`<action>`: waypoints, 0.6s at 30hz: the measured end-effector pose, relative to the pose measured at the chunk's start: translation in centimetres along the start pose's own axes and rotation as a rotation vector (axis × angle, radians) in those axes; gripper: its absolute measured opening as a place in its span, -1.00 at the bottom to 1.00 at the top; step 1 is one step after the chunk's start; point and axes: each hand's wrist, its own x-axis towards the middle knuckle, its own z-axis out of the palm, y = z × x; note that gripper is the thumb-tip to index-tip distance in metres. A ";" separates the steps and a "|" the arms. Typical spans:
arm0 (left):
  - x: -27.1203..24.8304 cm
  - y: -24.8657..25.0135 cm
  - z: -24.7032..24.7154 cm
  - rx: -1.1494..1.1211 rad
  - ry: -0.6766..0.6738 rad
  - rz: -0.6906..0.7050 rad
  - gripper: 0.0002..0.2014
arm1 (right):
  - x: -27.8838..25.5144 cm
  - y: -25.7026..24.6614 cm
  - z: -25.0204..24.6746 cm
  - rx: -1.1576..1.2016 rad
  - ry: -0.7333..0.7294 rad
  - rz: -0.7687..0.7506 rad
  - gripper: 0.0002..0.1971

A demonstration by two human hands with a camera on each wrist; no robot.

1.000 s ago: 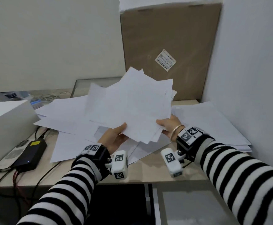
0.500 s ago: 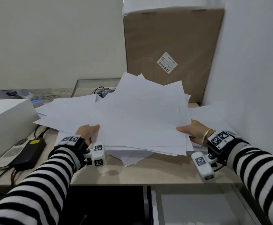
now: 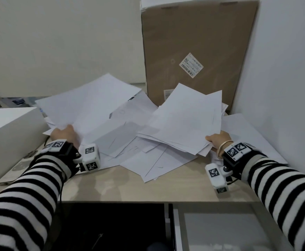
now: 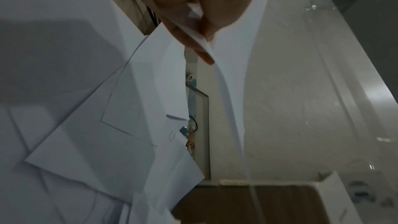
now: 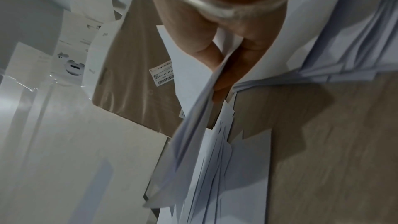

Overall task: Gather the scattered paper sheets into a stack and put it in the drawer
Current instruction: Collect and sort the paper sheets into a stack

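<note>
White paper sheets lie strewn over the wooden desk (image 3: 130, 185). My left hand (image 3: 64, 135) pinches the near corner of a lifted sheet (image 3: 91, 104) at the left; the left wrist view shows thumb and fingers (image 4: 193, 40) clamped on its edge. My right hand (image 3: 217, 139) grips the near right corner of a loose bundle of sheets (image 3: 186, 120), raised and fanned; fingers (image 5: 228, 74) curl under it. More loose sheets (image 3: 148, 160) lie flat between the hands. Another pile (image 3: 247, 133) lies flat by the right wall. The open drawer (image 3: 111, 229) shows dark below the desk edge.
A tall brown cardboard box (image 3: 198, 51) leans at the back right corner. A white box (image 3: 8, 134) stands at the left, with a remote-like device (image 3: 17, 167) beside it. A grey cabinet top (image 3: 224, 230) sits right of the drawer. The white wall (image 3: 284, 69) bounds the right.
The hands moved apart. The single bundle held by both hands has split: the right hand carried its bundle rightward, the left hand now lifts a separate sheet at the left.
</note>
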 end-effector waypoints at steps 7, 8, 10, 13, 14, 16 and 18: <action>-4.3 0.6 3.0 -0.092 -0.513 0.086 -0.75 | -1.2 -0.9 1.9 -0.055 -0.104 -0.071 -0.65; -4.7 0.6 3.2 -0.064 -0.577 0.079 -0.76 | -1.3 -1.0 1.9 -0.033 -0.125 -0.072 -0.68; -5.1 0.5 3.4 -0.004 -0.658 0.068 -0.74 | -1.6 -1.1 1.7 0.040 -0.189 -0.047 -0.75; -5.6 0.3 3.9 0.047 -0.679 0.065 -0.82 | -1.7 -1.3 0.9 0.145 -0.287 -0.033 -0.69; -5.7 0.1 4.1 0.053 -0.665 0.058 -0.87 | -1.8 -1.4 0.7 0.159 -0.320 -0.035 -0.65; -5.7 -0.3 4.5 0.059 -0.639 0.045 -0.88 | -2.0 -1.7 0.5 0.149 -0.367 -0.042 -0.61; -5.6 -0.6 4.9 0.075 -0.638 0.045 -0.71 | -2.2 -1.8 0.6 0.139 -0.398 -0.054 -0.61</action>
